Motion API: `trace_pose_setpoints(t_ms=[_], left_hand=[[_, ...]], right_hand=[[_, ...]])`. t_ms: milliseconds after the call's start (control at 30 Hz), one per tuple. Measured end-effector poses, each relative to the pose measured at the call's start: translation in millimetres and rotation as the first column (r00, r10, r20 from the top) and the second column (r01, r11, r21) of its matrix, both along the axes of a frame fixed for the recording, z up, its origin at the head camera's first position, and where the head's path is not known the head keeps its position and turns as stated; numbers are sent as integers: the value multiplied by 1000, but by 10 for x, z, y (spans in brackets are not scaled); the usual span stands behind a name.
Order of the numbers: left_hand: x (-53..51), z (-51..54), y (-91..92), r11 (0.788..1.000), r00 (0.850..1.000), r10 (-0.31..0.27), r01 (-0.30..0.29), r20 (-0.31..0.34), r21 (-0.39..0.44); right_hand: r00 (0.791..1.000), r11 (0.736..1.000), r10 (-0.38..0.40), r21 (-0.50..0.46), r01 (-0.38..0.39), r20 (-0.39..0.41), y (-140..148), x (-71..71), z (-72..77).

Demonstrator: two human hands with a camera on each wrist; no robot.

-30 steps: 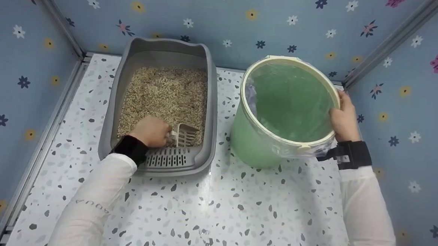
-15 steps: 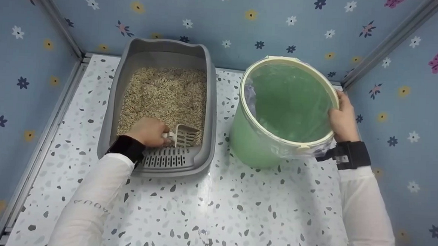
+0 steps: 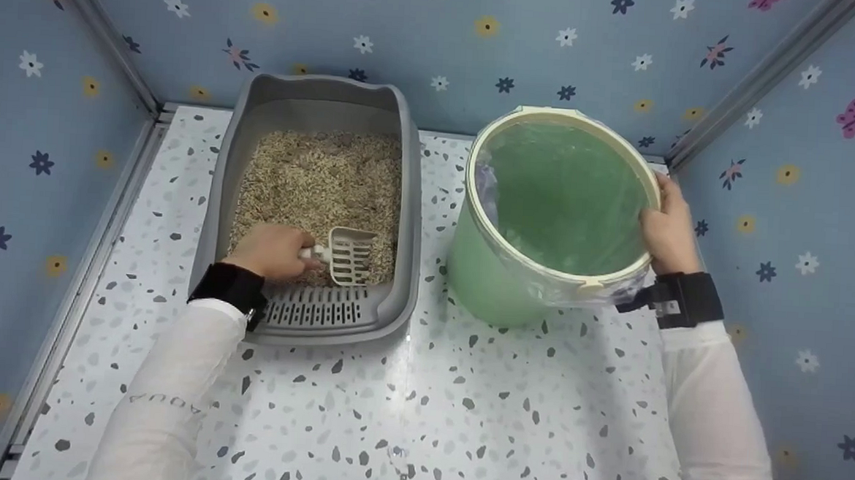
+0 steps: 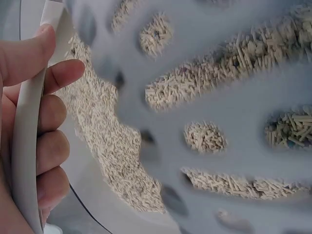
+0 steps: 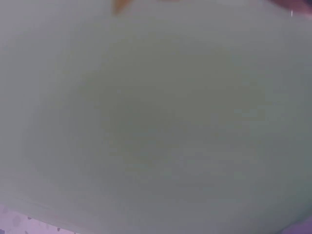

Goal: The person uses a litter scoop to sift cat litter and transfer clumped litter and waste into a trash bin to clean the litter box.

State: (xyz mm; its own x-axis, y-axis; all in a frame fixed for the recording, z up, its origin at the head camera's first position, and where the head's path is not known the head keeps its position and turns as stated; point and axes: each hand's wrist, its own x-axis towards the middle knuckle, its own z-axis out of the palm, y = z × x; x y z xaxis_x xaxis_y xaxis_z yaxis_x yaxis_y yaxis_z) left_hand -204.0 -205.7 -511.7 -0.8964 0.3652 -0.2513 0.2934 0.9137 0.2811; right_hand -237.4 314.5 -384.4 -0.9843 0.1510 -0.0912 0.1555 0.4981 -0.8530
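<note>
Beige slotted plastic scoop [image 3: 339, 256] is showing over tan pellets [image 3: 313, 183] in the grey plastic tray [image 3: 412, 217], left hand [image 3: 272, 252] gripping its handle [image 3: 316, 252]; right hand [image 3: 668, 227] is gripping the round green bin's [image 3: 494, 287] cream rim [image 3: 547, 113]. Tilting the scoop carelessly could be spilling pellets.

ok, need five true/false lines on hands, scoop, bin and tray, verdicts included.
1. The left hand holds the scoop. True.
2. The right hand holds the rim of the bin. True.
3. The scoop is inside the bin. False: in the head view it shows within the tray.
4. The bin has a clear liner. True.
5. The litter is green. False: it is tan.
</note>
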Motion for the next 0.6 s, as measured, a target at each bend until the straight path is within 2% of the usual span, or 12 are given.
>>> trace_pose_setpoints(t_ms=[200,433,600], left_hand=[[34,62,-152,999,1000,24,-24,3,26],[111,158,-288,992,996,94,-94,7,84],[176,163,-342,987,992,124,-120,-29,109]], right_hand=[[1000,1000,2,-11,-1,12,-3,-7,8],[1000,1000,3,-15,-3,21,0,-14,13],[1000,1000,5,-16,-4,26,3,-8,15]])
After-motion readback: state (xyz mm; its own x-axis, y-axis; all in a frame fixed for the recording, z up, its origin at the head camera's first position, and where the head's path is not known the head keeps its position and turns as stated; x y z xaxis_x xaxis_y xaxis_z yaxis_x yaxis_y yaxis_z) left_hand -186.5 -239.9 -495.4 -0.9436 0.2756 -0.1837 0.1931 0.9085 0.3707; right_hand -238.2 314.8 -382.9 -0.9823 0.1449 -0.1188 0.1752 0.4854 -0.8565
